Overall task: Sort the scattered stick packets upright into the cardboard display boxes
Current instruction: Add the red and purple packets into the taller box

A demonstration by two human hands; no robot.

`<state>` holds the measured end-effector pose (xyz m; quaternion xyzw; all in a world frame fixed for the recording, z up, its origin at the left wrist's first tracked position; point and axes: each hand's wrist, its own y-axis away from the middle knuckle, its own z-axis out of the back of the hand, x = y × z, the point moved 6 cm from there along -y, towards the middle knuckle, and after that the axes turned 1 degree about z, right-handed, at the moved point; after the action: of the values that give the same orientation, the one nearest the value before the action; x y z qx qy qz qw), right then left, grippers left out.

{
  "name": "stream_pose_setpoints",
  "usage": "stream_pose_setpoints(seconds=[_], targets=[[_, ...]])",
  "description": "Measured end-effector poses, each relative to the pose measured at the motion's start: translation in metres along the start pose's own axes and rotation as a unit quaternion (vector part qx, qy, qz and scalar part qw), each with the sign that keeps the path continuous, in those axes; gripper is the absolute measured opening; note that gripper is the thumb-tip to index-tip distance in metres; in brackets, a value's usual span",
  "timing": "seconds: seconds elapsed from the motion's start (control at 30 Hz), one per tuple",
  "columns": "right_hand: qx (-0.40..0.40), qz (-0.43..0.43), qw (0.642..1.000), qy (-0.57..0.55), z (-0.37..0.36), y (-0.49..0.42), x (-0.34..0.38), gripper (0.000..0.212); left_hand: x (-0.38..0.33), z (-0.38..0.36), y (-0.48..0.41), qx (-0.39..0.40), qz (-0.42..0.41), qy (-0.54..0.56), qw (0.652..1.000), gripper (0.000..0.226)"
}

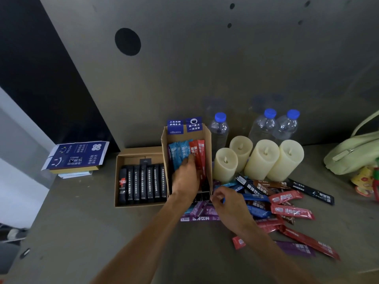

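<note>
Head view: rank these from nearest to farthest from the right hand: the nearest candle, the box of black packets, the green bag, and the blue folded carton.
From the right hand:
1. Nearest candle, just beyond it, slightly left.
2. Box of black packets, to the left, past the tall box.
3. Green bag at far right and blue folded carton at far left: too close to call.

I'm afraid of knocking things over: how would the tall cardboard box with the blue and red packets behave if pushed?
The tall cardboard box looks narrow for its height and only partly filled, so it would probably tip easily. Thin cardboard, likely light, it may slide. The left hand inside probably steadies it.
</note>
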<state>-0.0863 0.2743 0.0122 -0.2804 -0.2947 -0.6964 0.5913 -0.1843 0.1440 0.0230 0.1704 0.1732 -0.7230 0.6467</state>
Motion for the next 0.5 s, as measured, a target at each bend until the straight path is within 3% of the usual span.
stream_pose_setpoints(seconds=[0.13, 0.5], targets=[[-0.004, -0.005, 1.000, -0.001, -0.0012, -0.0003, -0.0004, 0.010, -0.0012, -0.0006, -0.0014, 0.019, -0.011, -0.063, 0.998, 0.066], [-0.005, -0.017, 1.000, -0.012, -0.0027, 0.0002, 0.0003, 0.011, 0.0019, -0.0044, -0.0051, 0.025, -0.029, -0.042, 0.998, 0.066]])
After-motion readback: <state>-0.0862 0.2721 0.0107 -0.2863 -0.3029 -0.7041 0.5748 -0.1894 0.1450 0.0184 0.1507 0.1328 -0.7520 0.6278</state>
